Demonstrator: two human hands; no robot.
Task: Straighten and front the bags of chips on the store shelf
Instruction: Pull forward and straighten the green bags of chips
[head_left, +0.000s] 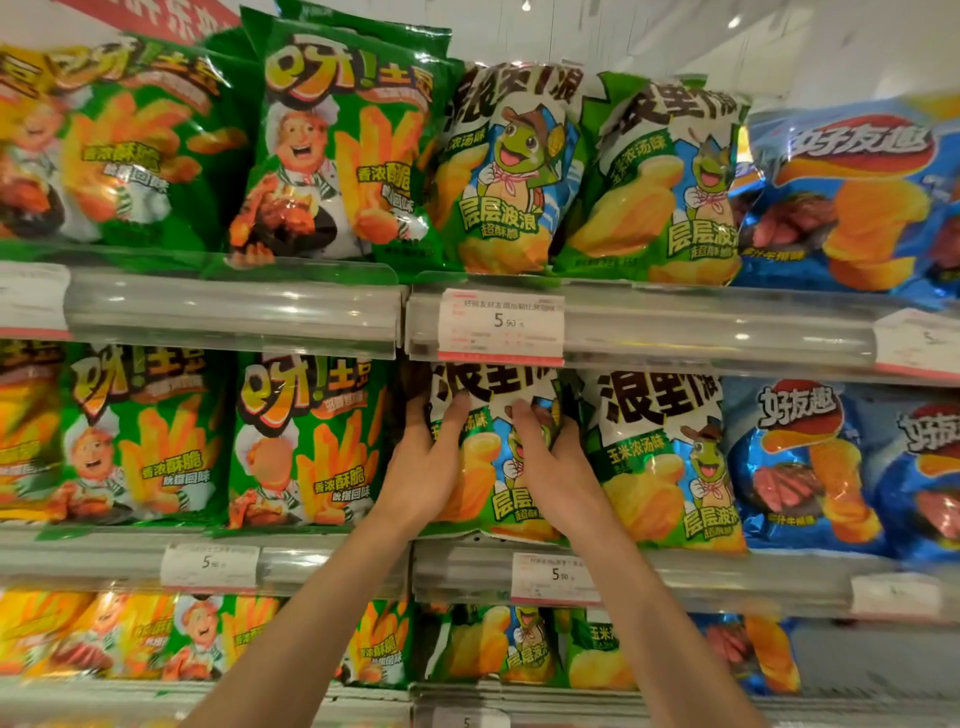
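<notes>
Left hand (423, 470) and right hand (553, 467) clasp the frog bag (491, 470), partly hiding its print.

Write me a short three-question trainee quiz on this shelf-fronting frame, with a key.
1. True or false: both hands rest on the same bag.
2. Which shelf holds the frog-mascot bag being handled? A) top B) middle C) bottom
3. What colour are the bags directly right of the two frog-mascot facings on that shelf?

Key:
1. True: the left hand and right hand both press on the front of that bag.
2. B, the middle shelf.
3. Blue: the blue bag stands beside the second frog-mascot bag.
</notes>
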